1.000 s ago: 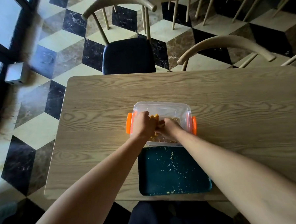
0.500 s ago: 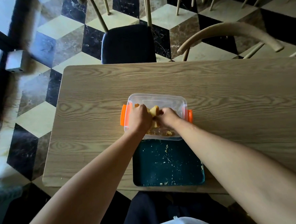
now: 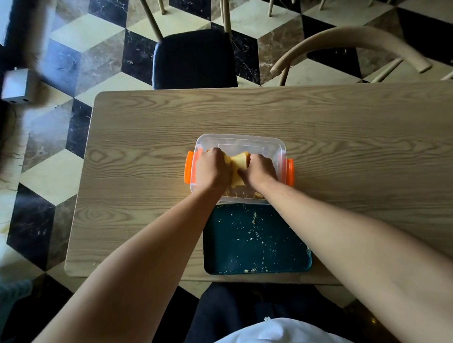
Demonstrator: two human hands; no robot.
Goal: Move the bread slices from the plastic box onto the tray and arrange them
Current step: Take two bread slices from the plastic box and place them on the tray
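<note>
My fingers curl around the bread slices [image 3: 239,162], left hand [image 3: 211,170] and right hand [image 3: 260,171] pressing the yellow stack between them inside the plastic box [image 3: 266,145]. I think both grips are closed on it, though my knuckles hide the fingertips. To do this well I should lift straight up, keeping even pressure so nothing tears, clear the near wall, then bring the stack back to the tray [image 3: 257,270], which sits just beside the box on the table [image 3: 139,139] holding only crumbs.
</note>
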